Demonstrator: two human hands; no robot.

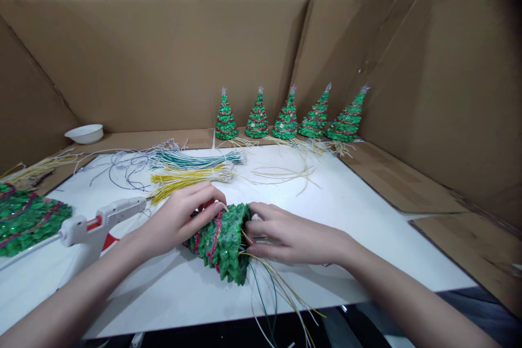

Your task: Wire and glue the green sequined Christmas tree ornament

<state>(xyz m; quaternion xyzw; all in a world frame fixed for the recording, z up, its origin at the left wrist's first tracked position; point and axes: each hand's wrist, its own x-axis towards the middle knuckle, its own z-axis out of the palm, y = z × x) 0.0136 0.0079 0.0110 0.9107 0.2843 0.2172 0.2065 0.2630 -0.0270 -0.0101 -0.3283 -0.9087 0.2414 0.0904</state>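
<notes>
A small green tinsel Christmas tree (223, 244) with red garland lies on its side, its hollow base facing right. My left hand (190, 215) grips it from above, thumb and fingers closed near a short white wire end at its upper side. The curled fingers of my right hand (277, 231) reach into the base opening; their tips are partly hidden, so what they pinch cannot be seen. Thin yellow, white and green wires (281, 280) trail out of the base over the table's front edge.
Several finished-looking trees (285, 117) stand along the back. Bundles of green wires (196, 159) and yellow wires (187, 178) lie mid-table. A white glue gun (104, 220) stands left, beside larger green tinsel trees (32, 223). A white bowl (85, 134) sits back left; cardboard walls (163, 60) enclose the table.
</notes>
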